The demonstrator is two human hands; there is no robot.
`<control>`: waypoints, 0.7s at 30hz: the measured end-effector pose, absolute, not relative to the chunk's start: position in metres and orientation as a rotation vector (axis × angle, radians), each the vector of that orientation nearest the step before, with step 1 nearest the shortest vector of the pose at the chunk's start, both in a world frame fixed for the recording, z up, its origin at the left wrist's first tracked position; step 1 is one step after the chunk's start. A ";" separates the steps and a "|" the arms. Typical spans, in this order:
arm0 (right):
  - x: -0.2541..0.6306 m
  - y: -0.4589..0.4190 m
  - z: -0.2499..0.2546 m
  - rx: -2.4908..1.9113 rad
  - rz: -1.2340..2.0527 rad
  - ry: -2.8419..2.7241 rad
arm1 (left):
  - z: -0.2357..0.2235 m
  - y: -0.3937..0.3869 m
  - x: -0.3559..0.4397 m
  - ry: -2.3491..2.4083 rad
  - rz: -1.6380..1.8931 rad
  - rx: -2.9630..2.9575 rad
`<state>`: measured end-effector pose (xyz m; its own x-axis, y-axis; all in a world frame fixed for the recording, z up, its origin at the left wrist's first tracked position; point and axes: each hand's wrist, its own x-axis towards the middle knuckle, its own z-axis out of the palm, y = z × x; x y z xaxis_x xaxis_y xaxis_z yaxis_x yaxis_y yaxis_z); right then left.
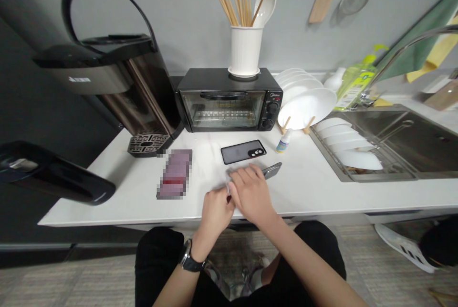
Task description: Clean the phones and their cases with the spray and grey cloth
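Observation:
My left hand (216,206) is closed with the fingers curled, close to the counter's front edge. Against it rests my right hand (252,192), its fingers bent over and its thumb meeting the left fingers. A small pale, see-through bit shows where they meet, too little to name. Just beyond the right hand lies a grey phone (273,170), partly covered by that hand; whether they touch I cannot tell. Behind both hands is a black-rimmed phone case (243,153) with camera holes. A small white bottle (283,142) with a blue and yellow label stands right of the case.
A blurred-out purple phone-shaped item (175,173) lies left on the white counter (143,209). A hot-water dispenser (125,87), a toaster oven (229,101) and a rack of plates (304,106) line the back. Right is a sink (425,149); a black cylinder (60,175) juts in left.

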<state>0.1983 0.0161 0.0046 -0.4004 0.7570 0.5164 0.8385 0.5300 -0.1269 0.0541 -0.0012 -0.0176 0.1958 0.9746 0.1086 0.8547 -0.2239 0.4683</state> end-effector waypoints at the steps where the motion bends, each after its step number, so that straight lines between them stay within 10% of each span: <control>1: 0.191 0.011 0.000 -1.216 -0.208 -2.281 | -0.017 -0.001 0.054 1.748 0.500 2.196; 21: 0.227 0.028 0.016 -1.695 -0.318 -2.014 | -0.021 -0.003 0.052 1.584 0.790 2.125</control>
